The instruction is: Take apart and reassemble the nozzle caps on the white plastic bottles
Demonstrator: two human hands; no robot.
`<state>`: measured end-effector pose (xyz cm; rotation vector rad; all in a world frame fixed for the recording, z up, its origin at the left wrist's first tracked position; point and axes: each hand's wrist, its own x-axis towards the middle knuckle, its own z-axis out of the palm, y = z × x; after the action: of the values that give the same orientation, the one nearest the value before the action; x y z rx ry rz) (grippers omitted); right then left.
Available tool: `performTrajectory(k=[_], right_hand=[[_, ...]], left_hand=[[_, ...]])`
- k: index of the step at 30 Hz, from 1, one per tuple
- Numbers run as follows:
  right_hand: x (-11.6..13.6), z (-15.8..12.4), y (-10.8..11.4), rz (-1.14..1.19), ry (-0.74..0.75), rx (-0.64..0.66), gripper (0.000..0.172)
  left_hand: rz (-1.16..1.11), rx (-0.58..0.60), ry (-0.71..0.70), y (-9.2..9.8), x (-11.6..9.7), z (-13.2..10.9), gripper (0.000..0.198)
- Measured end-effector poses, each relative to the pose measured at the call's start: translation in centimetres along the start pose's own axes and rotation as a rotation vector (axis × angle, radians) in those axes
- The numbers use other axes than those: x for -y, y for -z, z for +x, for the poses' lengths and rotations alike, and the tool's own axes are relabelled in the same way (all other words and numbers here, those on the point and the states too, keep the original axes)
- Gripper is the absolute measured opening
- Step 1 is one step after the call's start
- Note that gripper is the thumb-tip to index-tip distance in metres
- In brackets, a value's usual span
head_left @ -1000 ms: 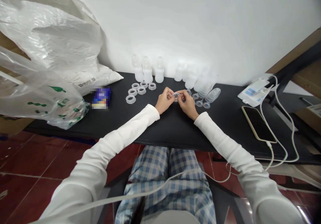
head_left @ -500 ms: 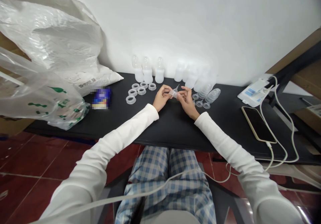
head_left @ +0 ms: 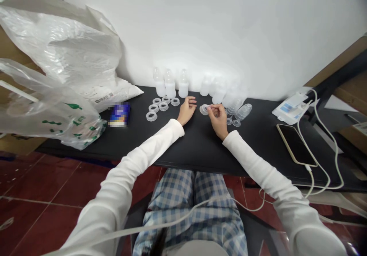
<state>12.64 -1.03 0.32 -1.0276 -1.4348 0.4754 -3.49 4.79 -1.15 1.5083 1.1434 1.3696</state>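
My right hand (head_left: 218, 119) pinches a clear bottle collar ring (head_left: 203, 110) by its right edge, just above the black table. Whether a nipple sits inside that ring is hard to make out. My left hand (head_left: 187, 110) is apart from it on the left, its fingers loosely stretched and holding nothing. Several loose collar rings (head_left: 151, 116) lie left of my left hand. Behind them stand three white baby bottles (head_left: 183, 87) with clear domed caps. Beyond my right hand are several uncapped bottle bodies (head_left: 219, 95), clear caps (head_left: 243, 111) and small clear nipples (head_left: 236, 123).
White plastic bags (head_left: 77, 45) and a blue packet (head_left: 119, 114) occupy the left of the black table (head_left: 195, 149). On the right lie a phone (head_left: 296, 145) with a charging cable and a white power strip (head_left: 291, 108). A white wall (head_left: 200, 26) rises behind.
My left hand has let go of the ring and drawn away to the left, its fingers straightening. My right hand keeps the ring, now turned with its round opening showing. The view has shifted slightly.
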Motion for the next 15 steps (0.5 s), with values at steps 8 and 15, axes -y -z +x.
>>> performTrajectory(k=[8,15], right_hand=[[0.7,-0.3,0.5,-0.091,0.068,-0.152,0.023],[1.0,-0.4,0.7,-0.072,0.078,-0.149,0.022]], left_hand=[[0.191,-0.186,-0.119,-5.7,0.7,6.6,0.050],[0.208,-0.183,-0.043,-6.2,0.9,9.1,0.036]])
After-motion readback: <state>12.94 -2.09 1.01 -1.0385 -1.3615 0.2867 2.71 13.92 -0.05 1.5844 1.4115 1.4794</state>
